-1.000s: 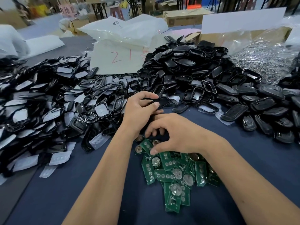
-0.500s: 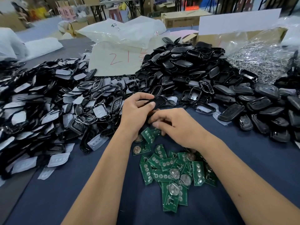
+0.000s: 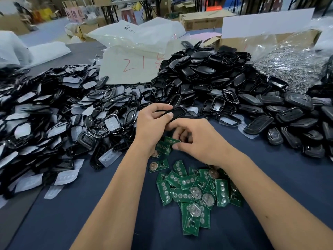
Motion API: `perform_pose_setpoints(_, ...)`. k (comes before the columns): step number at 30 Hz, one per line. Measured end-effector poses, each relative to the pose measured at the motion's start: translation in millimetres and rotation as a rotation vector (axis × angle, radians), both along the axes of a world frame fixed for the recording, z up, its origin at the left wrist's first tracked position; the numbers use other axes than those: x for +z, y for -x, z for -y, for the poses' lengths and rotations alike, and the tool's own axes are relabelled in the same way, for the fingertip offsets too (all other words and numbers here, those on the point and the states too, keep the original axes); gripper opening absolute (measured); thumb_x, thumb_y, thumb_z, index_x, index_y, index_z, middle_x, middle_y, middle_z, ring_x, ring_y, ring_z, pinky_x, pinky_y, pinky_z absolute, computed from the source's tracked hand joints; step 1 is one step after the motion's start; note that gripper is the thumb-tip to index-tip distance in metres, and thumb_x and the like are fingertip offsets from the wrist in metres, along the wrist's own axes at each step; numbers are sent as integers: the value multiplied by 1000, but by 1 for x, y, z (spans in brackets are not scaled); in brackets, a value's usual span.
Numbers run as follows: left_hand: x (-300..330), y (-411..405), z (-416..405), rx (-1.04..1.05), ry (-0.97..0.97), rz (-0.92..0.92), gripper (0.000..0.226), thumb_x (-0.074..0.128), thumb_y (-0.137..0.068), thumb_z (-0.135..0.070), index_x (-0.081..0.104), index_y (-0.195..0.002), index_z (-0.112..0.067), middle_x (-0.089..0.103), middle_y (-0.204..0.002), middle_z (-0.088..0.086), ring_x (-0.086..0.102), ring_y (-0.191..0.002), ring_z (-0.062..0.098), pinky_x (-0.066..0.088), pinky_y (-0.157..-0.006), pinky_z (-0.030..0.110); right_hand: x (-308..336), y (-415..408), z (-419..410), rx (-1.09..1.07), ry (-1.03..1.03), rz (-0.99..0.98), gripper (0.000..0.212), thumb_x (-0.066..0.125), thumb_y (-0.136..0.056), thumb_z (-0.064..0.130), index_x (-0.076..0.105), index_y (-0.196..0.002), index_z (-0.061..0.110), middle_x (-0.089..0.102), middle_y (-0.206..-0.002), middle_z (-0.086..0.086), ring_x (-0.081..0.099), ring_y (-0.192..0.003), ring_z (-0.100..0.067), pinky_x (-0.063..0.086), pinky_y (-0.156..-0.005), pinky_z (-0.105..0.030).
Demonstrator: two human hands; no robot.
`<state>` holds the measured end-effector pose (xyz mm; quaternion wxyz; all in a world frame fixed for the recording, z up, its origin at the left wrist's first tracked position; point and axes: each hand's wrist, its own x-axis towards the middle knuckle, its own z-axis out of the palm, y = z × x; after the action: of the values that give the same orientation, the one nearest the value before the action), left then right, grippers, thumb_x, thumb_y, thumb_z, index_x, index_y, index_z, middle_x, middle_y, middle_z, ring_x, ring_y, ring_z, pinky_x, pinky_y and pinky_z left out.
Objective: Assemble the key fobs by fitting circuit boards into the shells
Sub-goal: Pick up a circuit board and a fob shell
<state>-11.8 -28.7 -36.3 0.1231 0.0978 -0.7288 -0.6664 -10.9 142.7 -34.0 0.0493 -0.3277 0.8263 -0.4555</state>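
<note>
My left hand point(image 3: 153, 123) grips a black key fob shell point(image 3: 177, 112) between thumb and fingers, just above the blue table cover. My right hand point(image 3: 196, 139) pinches a green circuit board point(image 3: 172, 141) by its edge, right below the shell. Part of the board is hidden by my fingers. A loose heap of green circuit boards point(image 3: 194, 192), some with round coin cells, lies on the cover between my forearms.
A big pile of black shells point(image 3: 225, 82) rises at the back and right. Shell frames with white button pads point(image 3: 54, 123) cover the left side. Plastic bags point(image 3: 137, 37) and cardboard boxes point(image 3: 205, 19) stand behind. A bag of shiny metal parts point(image 3: 292, 67) lies far right.
My right hand has lifted one board off the heap and carried it up to the shell in my left hand. The left hand has stayed almost in place.
</note>
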Motion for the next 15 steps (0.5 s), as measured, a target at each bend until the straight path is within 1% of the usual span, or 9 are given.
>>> perform_pose_setpoints(2,0,0,0,-4,14,-1,20,71,-91,-6,78,-98,-23,78,-93,10,73,-82,17,57,-71,29,0,3,-2,-88,99,-2,35,84,-83,4,75,-110,23,71,-87,5,65,-78,-15,55,-76,-25)
perform_pose_setpoints(3,0,0,-1,-12,2,-1,20,71,-91,-4,78,-99,-21,78,-94,12,73,-84,19,59,-72,29,1,4,-3,-130,167,6,31,82,-84,2,76,-106,23,72,-87,5,67,-79,-13,56,-76,-26)
perform_pose_setpoints(4,1,0,-1,-25,-34,0,19,70,-93,-1,77,-100,-17,77,-95,15,75,-85,23,60,-73,30,1,6,-5,-166,247,23,29,79,-87,0,77,-101,25,73,-86,8,67,-78,-9,55,-73,-23)
perform_pose_setpoints(6,2,0,-2,-53,-115,5,19,65,-95,4,76,-102,-10,76,-101,21,77,-87,30,61,-74,28,2,11,-7,-232,401,68,32,73,-92,-2,76,-93,30,73,-78,15,62,-67,0,48,-63,-14)
perform_pose_setpoints(7,3,-1,-2,-65,-137,11,20,63,-96,5,76,-103,-8,74,-105,23,78,-85,32,61,-74,27,2,12,-8,-263,462,90,34,70,-94,-3,76,-92,31,72,-76,15,58,-62,1,46,-60,-14)
perform_pose_setpoints(9,5,-2,-3,-98,-155,15,24,59,-98,7,77,-103,-8,71,-111,26,78,-84,33,61,-76,28,1,14,-10,-302,566,154,34,63,-100,-2,76,-92,29,69,-78,7,53,-63,-7,44,-56,-21)
perform_pose_setpoints(11,6,-3,-6,-140,-161,15,30,56,-98,9,79,-101,-10,70,-114,28,77,-85,33,61,-77,29,0,16,-11,-326,624,199,31,57,-104,0,74,-95,24,69,-88,-1,57,-73,-15,44,-54,-24)
perform_pose_setpoints(13,7,-3,-9,-161,-177,22,34,53,-99,11,79,-100,-11,70,-115,29,77,-88,36,61,-77,29,-2,19,-13,-362,653,219,29,52,-106,2,73,-99,21,70,-94,-3,64,-79,-14,47,-55,-23)
perform_pose_setpoints(15,7,-3,-12,-171,-206,35,35,50,-99,12,78,-102,-9,71,-114,30,76,-91,38,61,-77,29,-5,23,-16,-416,664,217,30,52,-106,3,76,-104,22,70,-87,-2,65,-73,-13,50,-57,-23)
